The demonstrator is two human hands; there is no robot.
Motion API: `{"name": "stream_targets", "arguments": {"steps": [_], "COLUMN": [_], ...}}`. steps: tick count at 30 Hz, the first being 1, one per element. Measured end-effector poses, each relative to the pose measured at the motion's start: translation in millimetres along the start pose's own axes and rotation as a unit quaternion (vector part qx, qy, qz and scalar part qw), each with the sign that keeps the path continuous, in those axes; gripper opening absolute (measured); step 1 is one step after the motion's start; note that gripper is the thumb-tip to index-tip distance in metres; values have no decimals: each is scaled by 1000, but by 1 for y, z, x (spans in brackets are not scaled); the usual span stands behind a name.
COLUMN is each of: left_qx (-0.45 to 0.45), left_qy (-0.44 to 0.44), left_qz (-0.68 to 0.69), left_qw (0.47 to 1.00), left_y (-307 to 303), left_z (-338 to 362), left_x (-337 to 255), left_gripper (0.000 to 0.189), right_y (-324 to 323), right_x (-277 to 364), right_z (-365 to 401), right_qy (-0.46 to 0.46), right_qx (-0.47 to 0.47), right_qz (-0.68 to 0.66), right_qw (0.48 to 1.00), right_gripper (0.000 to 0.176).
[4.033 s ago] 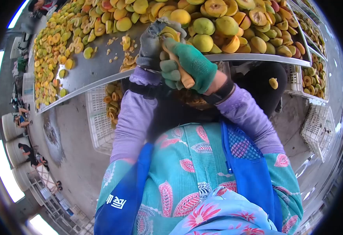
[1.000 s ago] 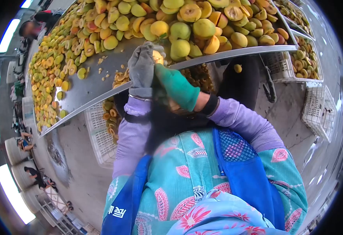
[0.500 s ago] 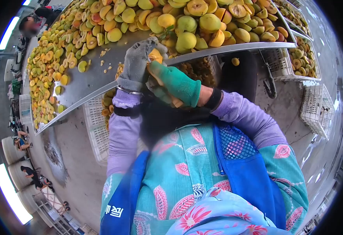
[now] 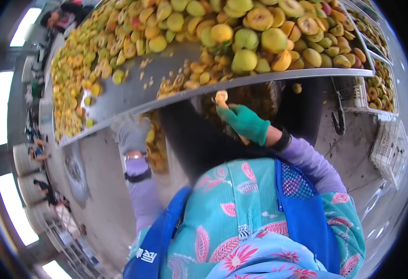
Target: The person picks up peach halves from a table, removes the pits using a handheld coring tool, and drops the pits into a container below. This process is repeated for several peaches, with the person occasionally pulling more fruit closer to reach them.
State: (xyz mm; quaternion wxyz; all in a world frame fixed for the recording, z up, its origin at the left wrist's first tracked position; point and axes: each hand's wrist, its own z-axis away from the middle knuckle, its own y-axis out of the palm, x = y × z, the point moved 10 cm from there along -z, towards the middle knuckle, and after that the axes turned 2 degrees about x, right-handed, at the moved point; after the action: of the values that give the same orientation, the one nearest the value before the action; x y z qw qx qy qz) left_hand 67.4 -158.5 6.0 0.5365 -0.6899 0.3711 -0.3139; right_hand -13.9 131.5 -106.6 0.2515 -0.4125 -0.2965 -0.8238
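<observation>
My right hand [image 4: 246, 123], in a green knit glove, is closed around a wooden-handled tool. The pale end of the wooden-handled tool [image 4: 221, 97] sticks up past my fingers, just below the table edge. My left hand [image 4: 131, 134], in a grey glove, is low on the left beside a white crate of cut peaches [image 4: 157, 156]. Motion smears its fingers, and I cannot tell whether it holds anything. Many whole and halved peaches [image 4: 246, 39] are heaped on the metal table [image 4: 120, 100] in front of me.
Loose pits and scraps [image 4: 150, 76] lie near the table's front lip. A crate of peach halves [image 4: 381, 88] stands at the right, with an empty white crate [image 4: 386, 151] nearer me. Under the table is more cut fruit [image 4: 248, 100]. Another person [image 4: 62, 18] is at the far left.
My left hand has left the peach and tool at the table edge and moved down and left to the crate. My right hand, still gripping the tool, is apart from it. The view has shifted.
</observation>
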Motion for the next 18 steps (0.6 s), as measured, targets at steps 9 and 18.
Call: {"name": "stream_targets", "arguments": {"steps": [9,18], "left_qx": [9,138], "left_qy": [469,81], "left_qz": [214,836], "left_qw": [857,525], "left_y": [-14,15], "left_z": [-95,-62], "left_x": [-307,-181], "left_gripper": [48,36], "right_y": [-43,-10], "right_x": [38,128], "right_z": [4,-5], "right_qy": [-27,-293], "right_qx": [-95,-154], "right_qz": [-106,285], "right_qw": [989,900], "right_gripper": [40,44]}}
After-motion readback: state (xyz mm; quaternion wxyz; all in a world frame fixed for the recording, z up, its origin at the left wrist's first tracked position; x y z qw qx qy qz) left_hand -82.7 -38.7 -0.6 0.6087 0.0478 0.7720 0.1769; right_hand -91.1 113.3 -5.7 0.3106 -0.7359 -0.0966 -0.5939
